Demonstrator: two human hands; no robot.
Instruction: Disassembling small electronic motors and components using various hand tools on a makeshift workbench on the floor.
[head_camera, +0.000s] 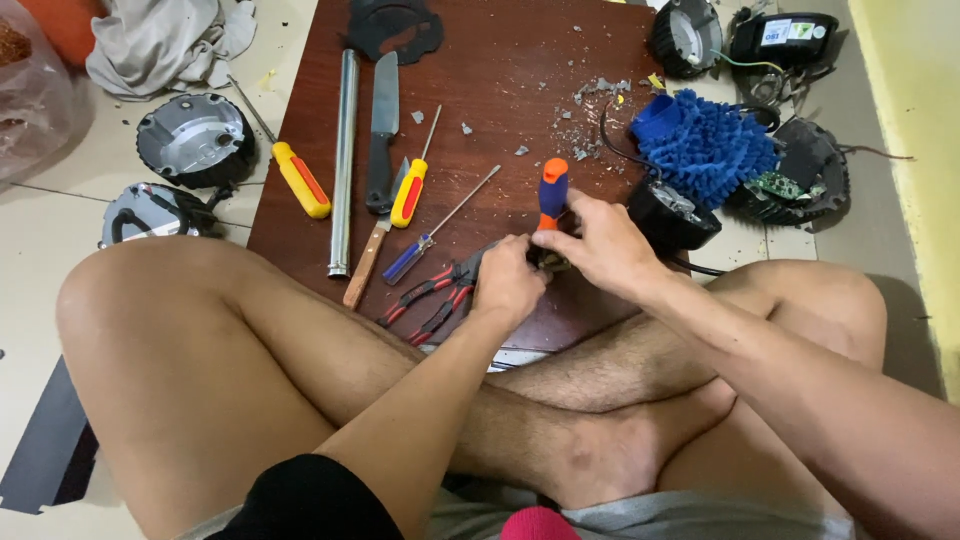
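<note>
At the near edge of the wooden board (500, 60), just ahead of your crossed legs, both your hands meet over one small part (553, 264), which is mostly hidden between them and too covered to identify. Your right hand (600, 245) is clamped around a screwdriver with an orange and blue handle (553, 192); the handle stands nearly upright, its long axis running from 12 o'clock down to 6 o'clock, with the orange cap at the far end and the tip buried among your fingers. Your left hand (507, 283) lies at about 8 o'clock from that handle, its fingers curled shut on the small part, knuckles touching the right hand. The part therefore sits directly beneath the tool, at 6 o'clock from the handle, and the left hand is the nearer of the two to it. Red-handled pliers (428, 298) lie just beside your left hand at 9 o'clock, untouched. Further out at 10 o'clock rest a yellow-handled screwdriver (409, 192), a thin blue-handled screwdriver (437, 228), a knife (380, 140), a metal tube (343, 160) and a second yellow screwdriver (301, 179). At 2 o'clock from your right hand sit a round black lamp housing (672, 215) and a blue mitt (710, 145), near but not touching. Grey chips (585, 125) lie scattered at 12 o'clock.
</note>
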